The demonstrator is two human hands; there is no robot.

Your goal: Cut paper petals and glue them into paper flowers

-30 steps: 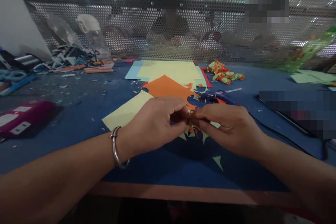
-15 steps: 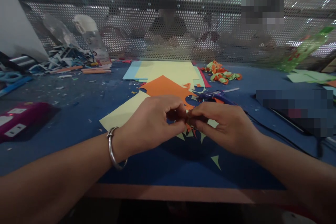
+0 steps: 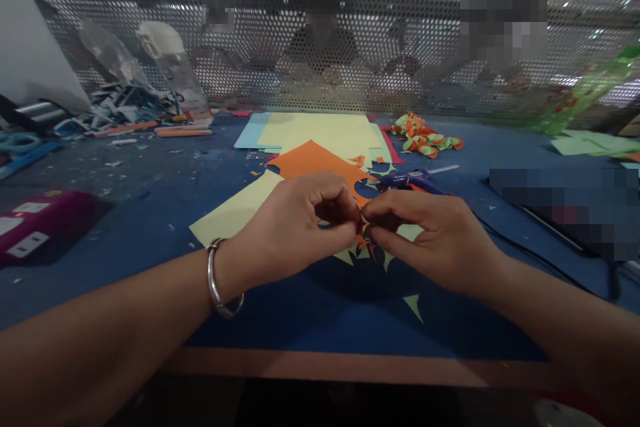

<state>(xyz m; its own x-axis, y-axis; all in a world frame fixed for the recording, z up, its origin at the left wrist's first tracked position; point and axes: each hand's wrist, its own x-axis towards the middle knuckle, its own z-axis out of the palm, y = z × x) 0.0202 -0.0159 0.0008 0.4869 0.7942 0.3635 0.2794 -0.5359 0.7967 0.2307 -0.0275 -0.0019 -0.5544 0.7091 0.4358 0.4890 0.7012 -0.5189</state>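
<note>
My left hand (image 3: 305,220) and my right hand (image 3: 435,233) meet fingertip to fingertip near the middle, both pinched. What lies between them is small and mostly hidden by the fingers. Just beyond is an orange sheet (image 3: 315,163) with a rounded cut in its right edge. A pale yellow sheet (image 3: 235,207) lies beside my left hand. Beneath the fingers are green and orange scraps (image 3: 357,255), and one green scrap (image 3: 414,307) lies nearer the front edge. Behind my right hand rests a purple glue gun or similar tool (image 3: 407,180).
Stacked coloured paper (image 3: 325,128) and crumpled orange-green pieces (image 3: 425,137) lie at the back. On the left are a bottle (image 3: 177,77), blue scissors (image 3: 20,142) and a magenta power strip (image 3: 45,223). A black cable (image 3: 535,259) crosses the right side.
The fingertips of both hands have shifted slightly and remain pinched together. The view has moved a little; the sheets and scraps lie as before.
</note>
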